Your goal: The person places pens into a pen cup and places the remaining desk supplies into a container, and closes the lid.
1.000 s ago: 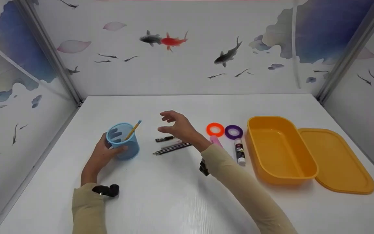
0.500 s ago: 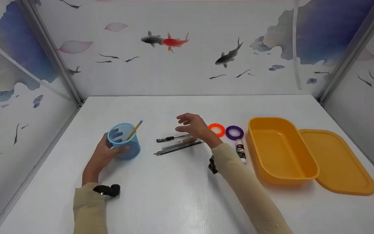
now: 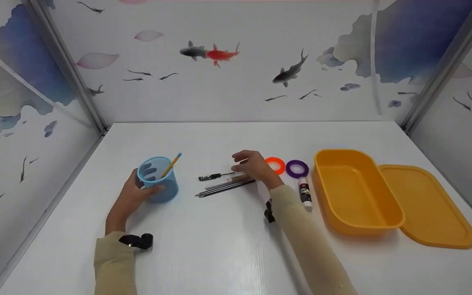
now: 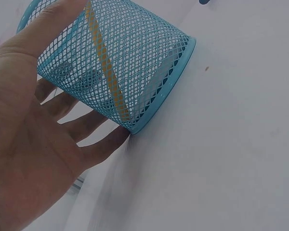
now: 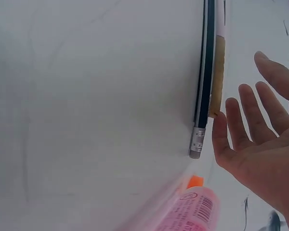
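In the head view my left hand (image 3: 129,198) grips a light blue mesh pencil cup (image 3: 166,190), thumb on the near side and fingers round the far side. A yellow pencil (image 3: 171,164) leans inside it; its shaft shows through the mesh in the left wrist view. My right hand (image 3: 256,167) hovers with spread, slightly bent fingers and holds nothing. Below and beside it lie a black pen (image 3: 211,177), a pale pen with a brown end (image 3: 223,181) and dark striped pencils (image 3: 223,189). In the right wrist view their eraser end (image 5: 196,142) lies near the fingertips.
An orange tape ring (image 3: 276,165) and a purple tape ring (image 3: 297,169) lie right of the hand, above a glue stick (image 3: 305,193). A pink bottle (image 5: 195,209) lies nearby. Farther right stand a yellow box (image 3: 352,192) and its flat lid (image 3: 432,209).
My right hand has moved right and slightly nearer, from beside the cup to above the right ends of the pens and pencils. The left hand keeps its hold on the cup.
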`<state>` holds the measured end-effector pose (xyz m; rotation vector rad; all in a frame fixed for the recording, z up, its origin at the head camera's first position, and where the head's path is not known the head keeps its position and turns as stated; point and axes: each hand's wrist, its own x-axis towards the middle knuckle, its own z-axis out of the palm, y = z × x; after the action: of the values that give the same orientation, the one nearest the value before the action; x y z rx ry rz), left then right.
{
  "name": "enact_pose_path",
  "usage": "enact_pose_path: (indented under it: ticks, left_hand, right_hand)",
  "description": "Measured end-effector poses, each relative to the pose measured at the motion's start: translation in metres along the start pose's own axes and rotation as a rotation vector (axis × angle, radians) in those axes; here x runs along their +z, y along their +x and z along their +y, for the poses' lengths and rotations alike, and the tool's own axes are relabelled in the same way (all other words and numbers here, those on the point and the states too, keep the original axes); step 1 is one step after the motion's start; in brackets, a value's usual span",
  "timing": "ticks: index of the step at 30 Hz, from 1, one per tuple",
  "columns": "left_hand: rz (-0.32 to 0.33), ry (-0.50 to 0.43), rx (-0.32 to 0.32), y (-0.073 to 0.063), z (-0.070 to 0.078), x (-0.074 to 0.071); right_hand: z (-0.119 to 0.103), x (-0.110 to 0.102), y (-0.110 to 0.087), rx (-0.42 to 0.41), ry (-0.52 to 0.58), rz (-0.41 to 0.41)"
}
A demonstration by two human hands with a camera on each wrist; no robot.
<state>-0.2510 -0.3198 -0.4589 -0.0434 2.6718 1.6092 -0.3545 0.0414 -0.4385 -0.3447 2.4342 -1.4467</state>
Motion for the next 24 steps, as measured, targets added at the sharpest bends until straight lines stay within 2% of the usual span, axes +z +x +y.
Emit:
enact_pose_path:
  ticks: [5, 14, 19, 24]
  left_hand:
    - [-0.003, 0.006, -0.005, -0.0008, 0.0008, 0.0005]
    - [-0.001, 0.0, -0.005, -0.0011, 0.0011, -0.0014]
    - [-0.001, 0.008, -0.022, -0.0009, 0.0011, -0.0005]
    - [0.01, -0.003, 0.0, -0.0034, 0.0016, -0.0002]
  right_hand:
    - [0.005, 0.0009, 0.0013, 0.047, 0.013, 0.026]
    - [0.0015, 0.0007, 0.0055, 0.155, -0.02, 0.056]
    - [0.0007, -0.0005, 0.0072, 0.171, -0.061, 0.053]
    - [0.003, -0.0012, 0.0081, 0.172, -0.071, 0.041]
